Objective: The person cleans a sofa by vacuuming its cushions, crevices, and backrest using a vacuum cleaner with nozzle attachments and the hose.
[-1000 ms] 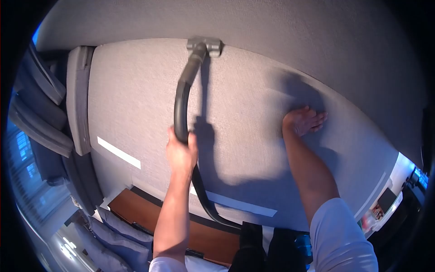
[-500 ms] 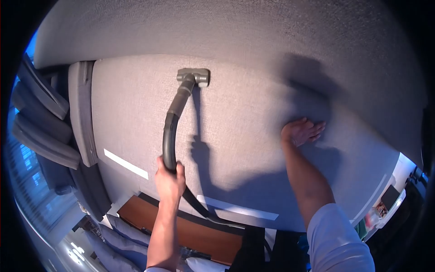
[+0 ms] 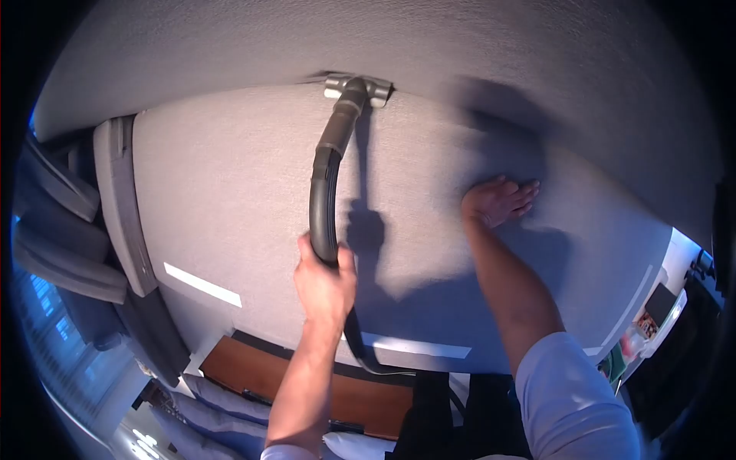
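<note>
My left hand (image 3: 326, 282) is wrapped round a dark curved vacuum hose (image 3: 323, 203). At the hose's far end a grey vacuum nozzle (image 3: 357, 89) touches the crease between the light grey sofa seat (image 3: 230, 176) and the darker backrest (image 3: 253, 46). My right hand (image 3: 502, 201) lies flat on the seat to the right, fingers spread, holding nothing. White strips (image 3: 202, 284) are on the seat's near side.
Grey cushions (image 3: 123, 203) stand at the left. Below the seat are a brown wooden surface (image 3: 307, 383) and more grey cushions (image 3: 222, 406). A white shelf with small items (image 3: 665, 326) is at the right edge.
Half a second ago the nozzle lay on the open seat; it has moved forward and right to the backrest crease, with my left hand following. My right hand stays flat on the seat.
</note>
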Demonstrator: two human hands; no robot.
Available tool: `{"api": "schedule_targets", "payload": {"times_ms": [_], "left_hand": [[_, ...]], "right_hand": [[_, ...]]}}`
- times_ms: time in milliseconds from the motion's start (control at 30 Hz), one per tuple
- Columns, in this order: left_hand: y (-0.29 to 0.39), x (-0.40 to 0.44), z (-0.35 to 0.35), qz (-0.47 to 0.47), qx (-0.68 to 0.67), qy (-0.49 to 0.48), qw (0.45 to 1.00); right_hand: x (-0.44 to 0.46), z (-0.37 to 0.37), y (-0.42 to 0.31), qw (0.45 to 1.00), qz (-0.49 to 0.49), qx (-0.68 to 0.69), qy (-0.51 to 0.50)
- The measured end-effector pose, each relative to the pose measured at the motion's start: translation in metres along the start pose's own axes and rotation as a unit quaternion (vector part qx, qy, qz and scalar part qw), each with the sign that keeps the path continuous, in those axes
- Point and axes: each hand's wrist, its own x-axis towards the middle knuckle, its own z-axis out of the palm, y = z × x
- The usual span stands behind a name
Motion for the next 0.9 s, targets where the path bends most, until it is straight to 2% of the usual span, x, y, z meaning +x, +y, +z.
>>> {"api": "schedule_targets", "payload": {"times_ms": [100, 133, 167, 200, 267, 333, 367, 400, 433, 500, 533, 567, 633, 700, 733, 767, 833, 900], "left_hand": [[-0.01, -0.005, 0.017, 0.044, -0.022, 0.054, 0.997], [-0.008, -0.004, 0.017, 0.014, -0.016, 0.042, 0.999], [-0.006, -0.004, 0.015, 0.029, -0.005, 0.05, 0.998], [-0.007, -0.004, 0.014, 0.027, -0.001, 0.041, 0.999], [-0.006, -0.008, 0.012, 0.022, 0.006, 0.035, 0.999], [0.002, -0.019, 0.012, 0.0, 0.005, 0.017, 1.0], [0.01, -0.032, 0.009, -0.049, -0.048, -0.025, 0.997], [0.0, -0.045, 0.014, -0.046, -0.047, -0.033, 0.997], [-0.012, -0.061, 0.023, -0.041, -0.047, -0.039, 0.997], [-0.012, -0.097, 0.032, 0.037, -0.118, -0.094, 0.988], [-0.004, -0.101, 0.045, 0.053, -0.088, -0.098, 0.99], [0.012, -0.103, 0.055, 0.065, -0.053, -0.104, 0.991], [0.061, -0.089, 0.079, 0.046, -0.098, -0.1, 0.989], [0.09, -0.125, 0.103, 0.064, -0.035, -0.107, 0.992], [0.098, -0.13, 0.116, 0.12, -0.059, -0.088, 0.987], [0.101, -0.133, 0.117, 0.12, -0.066, -0.093, 0.986], [0.103, -0.128, 0.11, 0.078, -0.047, -0.118, 0.989], [0.099, -0.127, 0.11, 0.098, -0.063, -0.104, 0.988]], "right_hand": [[-0.003, -0.003, 0.004, 1.0, 0.0, -0.005, -0.007], [0.0, -0.01, -0.001, 0.999, 0.008, -0.001, -0.049], [-0.001, -0.015, 0.0, 0.995, 0.019, 0.003, -0.096], [-0.002, -0.012, 0.003, 0.995, 0.021, 0.002, -0.098], [-0.004, -0.002, 0.003, 0.996, 0.021, 0.065, -0.051], [-0.004, -0.001, 0.004, 0.999, 0.004, 0.038, -0.032], [-0.006, -0.002, 0.004, 1.0, -0.017, 0.016, -0.014], [-0.009, -0.005, 0.004, 1.0, -0.014, 0.021, -0.017], [-0.008, -0.008, 0.005, 0.999, -0.019, 0.031, -0.024], [0.001, -0.008, 0.001, 0.998, -0.021, 0.051, -0.026], [0.001, -0.005, 0.001, 0.998, -0.023, 0.064, 0.011], [-0.005, -0.002, 0.001, 0.996, -0.024, 0.076, 0.041], [-0.012, -0.001, 0.002, 0.996, -0.024, 0.079, 0.047], [-0.001, 0.001, 0.006, 0.995, -0.024, 0.07, 0.071], [-0.005, 0.002, 0.009, 0.991, -0.022, 0.106, 0.075], [-0.004, 0.005, 0.008, 0.985, -0.026, 0.147, 0.084], [0.002, 0.01, 0.004, 0.985, -0.03, 0.123, 0.113], [-0.003, 0.009, 0.008, 0.991, -0.025, 0.094, 0.097]]}}
